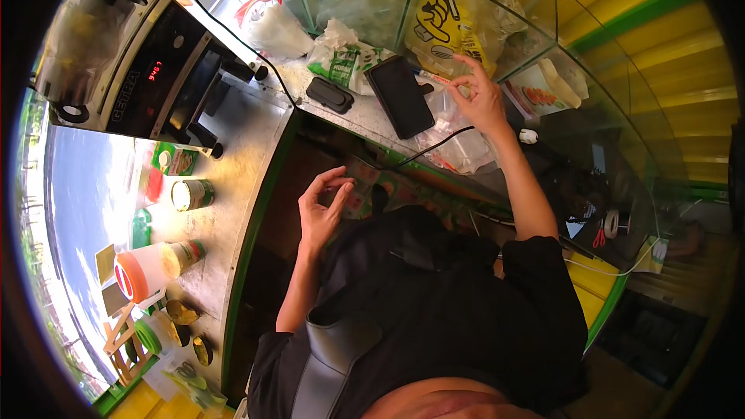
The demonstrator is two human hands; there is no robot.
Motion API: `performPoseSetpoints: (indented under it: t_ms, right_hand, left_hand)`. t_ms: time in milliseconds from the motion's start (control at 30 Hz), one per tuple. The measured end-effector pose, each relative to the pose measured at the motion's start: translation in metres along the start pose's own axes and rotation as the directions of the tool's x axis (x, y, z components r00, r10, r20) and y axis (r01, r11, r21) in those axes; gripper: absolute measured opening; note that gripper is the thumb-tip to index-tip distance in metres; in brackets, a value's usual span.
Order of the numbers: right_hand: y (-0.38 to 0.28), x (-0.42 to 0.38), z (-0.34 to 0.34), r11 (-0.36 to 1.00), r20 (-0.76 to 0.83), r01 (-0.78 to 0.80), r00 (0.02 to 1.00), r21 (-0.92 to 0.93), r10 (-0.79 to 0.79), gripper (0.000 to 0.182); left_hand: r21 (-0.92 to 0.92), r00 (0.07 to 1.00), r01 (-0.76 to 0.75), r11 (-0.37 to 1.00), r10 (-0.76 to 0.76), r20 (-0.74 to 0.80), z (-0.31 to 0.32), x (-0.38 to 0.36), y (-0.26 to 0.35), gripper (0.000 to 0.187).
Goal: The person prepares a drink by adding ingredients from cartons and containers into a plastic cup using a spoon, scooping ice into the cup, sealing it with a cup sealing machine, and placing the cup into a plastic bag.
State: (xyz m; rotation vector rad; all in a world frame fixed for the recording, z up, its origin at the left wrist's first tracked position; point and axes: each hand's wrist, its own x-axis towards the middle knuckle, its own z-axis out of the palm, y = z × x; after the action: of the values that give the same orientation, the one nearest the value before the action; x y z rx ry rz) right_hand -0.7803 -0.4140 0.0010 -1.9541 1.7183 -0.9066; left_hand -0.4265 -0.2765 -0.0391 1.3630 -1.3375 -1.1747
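Observation:
My left hand (320,209) is over the dark gap in front of my body, its thumb and index fingertips close together in a pinch. Higher and to the right, my right hand (479,102) is raised near the counter, thumb and index finger pinched and the other fingers stretched out. Whatever either pinch holds is too small to tell. Just left of my right hand, a black phone-like device (400,97) lies on the counter beside a smaller dark object (330,95). Clear plastic bags (459,143) lie below the right hand.
A machine with a red display (143,77) stands at the upper left. Cans (192,195) and an orange-lidded container (132,276) line the left counter (233,178). A yellow printed bag (442,27) is behind glass panels. A dark cable (434,145) crosses the counter's edge.

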Motion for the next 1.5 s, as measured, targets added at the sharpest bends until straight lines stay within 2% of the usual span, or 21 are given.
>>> performPoseSetpoints:
  t_ms: [100,167,300,367,400,467,500,567,633,700,767,900,1000,1033,1100,1133,1200,1267,1300,1367,1500]
  right_hand:
    - [-0.011,0.003,-0.013,0.998,-0.160,0.044,0.986,0.036,-0.038,0.055]
    - [-0.019,0.007,-0.023,0.909,-0.338,0.332,0.851,-0.251,-0.403,0.046]
    - [-0.057,0.001,-0.034,0.844,-0.398,0.447,0.746,-0.295,-0.534,0.037]
    - [-0.088,-0.001,-0.021,0.771,-0.540,0.600,0.585,-0.213,-0.605,0.032]
    - [-0.107,-0.005,-0.011,0.754,-0.531,0.635,0.586,-0.168,-0.612,0.032]
    - [-0.150,-0.023,0.017,0.709,-0.339,0.682,0.719,0.178,-0.606,0.034]
    - [-0.164,-0.035,0.020,0.758,-0.065,0.596,0.795,0.265,-0.603,0.037]
    - [-0.187,-0.043,0.049,0.723,0.073,0.519,0.788,0.456,-0.611,0.035]
    - [-0.207,-0.042,0.077,0.689,0.095,0.487,0.776,0.538,-0.623,0.033]
    - [-0.226,-0.039,0.097,0.720,0.106,0.384,0.839,0.578,-0.533,0.034]
    - [-0.254,-0.032,0.114,0.730,0.121,0.234,0.909,0.642,-0.398,0.037]
    - [-0.290,-0.025,0.160,0.749,0.170,0.117,0.940,0.653,-0.296,0.036]
    - [-0.315,-0.031,0.198,0.805,0.321,0.052,0.901,0.590,-0.293,0.028]
    - [-0.322,-0.033,0.210,0.869,0.404,0.063,0.867,0.491,-0.291,0.036]
    - [-0.348,-0.055,0.236,0.846,0.119,0.370,0.889,0.383,-0.443,0.050]
    - [-0.369,-0.061,0.242,0.728,-0.098,0.636,0.766,0.257,-0.635,0.057]
    - [-0.387,-0.087,0.251,0.558,-0.126,0.784,0.604,0.271,-0.787,0.069]
    - [-0.408,-0.126,0.254,0.605,0.274,0.508,0.582,0.613,-0.766,0.071]
    - [-0.417,-0.139,0.264,0.609,0.275,0.514,0.583,0.604,-0.764,0.071]
    - [-0.427,-0.160,0.288,0.718,0.593,0.159,0.459,0.678,-0.662,0.068]
    - [-0.448,-0.172,0.309,0.758,0.670,-0.029,0.489,0.652,-0.558,0.062]
  left_hand:
    - [-0.006,1.000,-0.002,1.000,0.002,0.013,0.002,0.002,-0.001,0.034]
    - [-0.063,1.000,0.012,0.998,-0.011,0.013,0.007,0.003,0.002,0.033]
    - [-0.111,1.000,0.011,0.994,-0.008,0.022,0.019,0.013,0.020,0.033]
    - [-0.149,0.987,-0.078,0.986,0.098,0.129,0.024,0.018,0.030,0.056]
    - [-0.115,0.965,-0.231,0.966,0.243,0.102,0.026,0.023,0.039,0.072]
    - [-0.002,0.891,-0.452,0.892,0.451,0.052,0.019,0.030,0.064,0.100]
    - [0.063,0.854,-0.520,0.852,0.519,0.039,0.011,0.030,0.072,0.112]
    - [-0.193,0.837,-0.530,0.826,0.546,0.040,-0.002,0.027,0.058,0.107]
    - [-0.180,0.803,-0.556,0.812,0.580,0.137,-0.023,0.021,0.032,0.091]
    - [-0.413,0.920,-0.326,0.851,0.385,0.067,-0.045,-0.005,0.025,0.037]
    - [-0.506,0.999,-0.040,0.862,0.043,-0.005,-0.070,-0.037,0.019,0.025]
    - [-0.606,0.941,-0.139,0.783,-0.086,-0.327,-0.113,-0.086,0.005,0.021]
    - [-0.650,0.879,-0.091,0.754,-0.245,-0.408,-0.144,-0.125,-0.004,0.021]
    - [-0.674,0.842,-0.074,0.735,-0.317,-0.437,-0.155,-0.136,-0.002,0.020]
    - [-0.671,0.734,-0.117,0.732,-0.391,-0.555,-0.170,-0.153,-0.009,0.017]
    - [-0.644,0.693,-0.172,0.745,-0.373,-0.617,-0.178,-0.160,-0.016,0.015]
    - [-0.614,0.649,-0.228,0.755,-0.352,-0.675,-0.196,-0.176,-0.028,0.014]
    - [-0.644,0.609,-0.220,0.733,-0.412,-0.678,-0.212,-0.193,-0.038,0.013]
    - [-0.649,0.616,-0.222,0.728,-0.411,-0.672,-0.220,-0.198,-0.038,0.013]
    - [-0.639,0.583,-0.309,0.704,-0.391,-0.712,-0.234,-0.207,-0.036,0.011]
    - [-0.701,0.623,-0.323,0.636,-0.414,-0.663,-0.265,-0.230,-0.046,0.042]
